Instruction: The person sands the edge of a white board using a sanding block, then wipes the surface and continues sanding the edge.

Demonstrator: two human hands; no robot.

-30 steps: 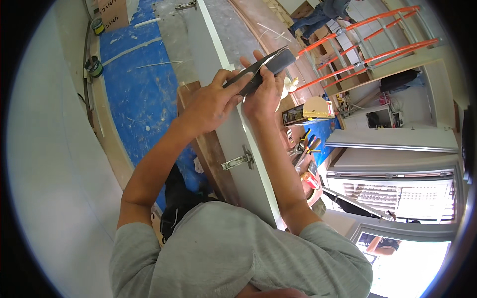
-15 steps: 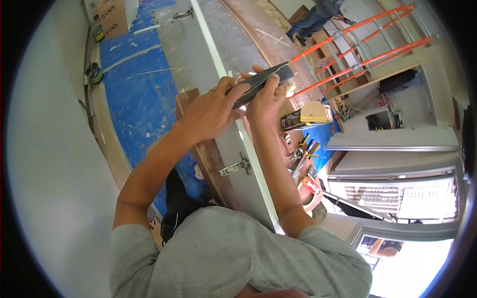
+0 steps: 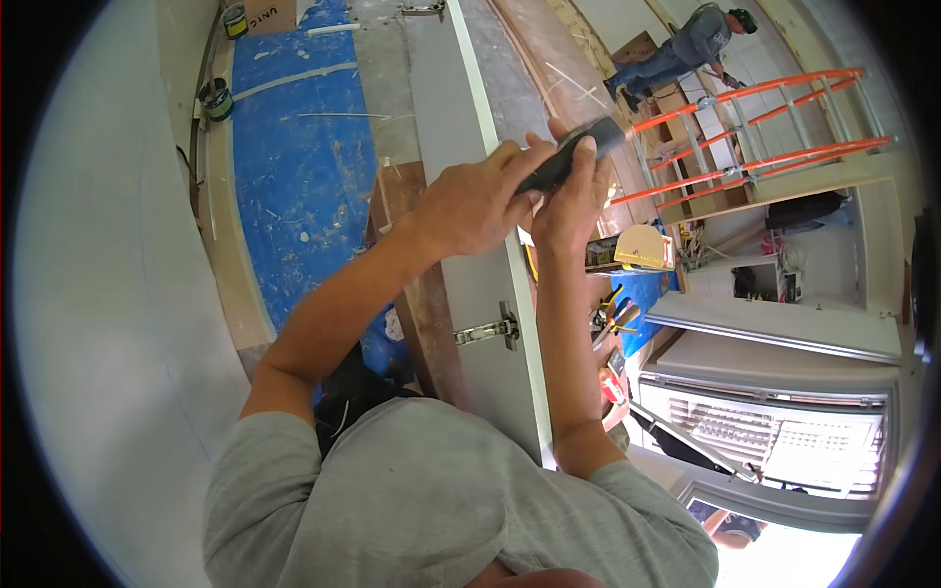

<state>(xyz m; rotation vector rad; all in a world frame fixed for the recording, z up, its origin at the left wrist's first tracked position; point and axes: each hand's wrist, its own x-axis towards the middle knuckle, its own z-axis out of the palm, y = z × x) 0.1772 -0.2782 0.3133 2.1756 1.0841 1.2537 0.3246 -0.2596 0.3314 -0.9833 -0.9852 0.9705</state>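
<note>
Both of my hands grip a long dark block (image 3: 552, 172), slightly blurred, which slants up to the right. My left hand (image 3: 469, 208) is closed round its nearer end. My right hand (image 3: 567, 218) holds the farther part, its thumb lying along the top. The block is above the pale edge of a long grey cabinet-door panel (image 3: 478, 284); whether it touches that edge is hidden by my hands. On the panel's face, closer to me, a metal hinge (image 3: 487, 331) sticks out to the left.
A brown wooden support (image 3: 407, 284) stands beside the panel. Blue floor covering (image 3: 299, 186) lies at left, with paint cans (image 3: 216, 100) along the wall. At right are an orange ladder (image 3: 755, 137), hand tools (image 3: 616, 318) and a white cabinet (image 3: 784, 328). Another person (image 3: 676, 54) bends beyond the ladder.
My view has swung left, so panel, ladder and floor all appear farther right. The co-worker shows more fully. Both hands keep their hold on the block, whose far end is now blurred.
</note>
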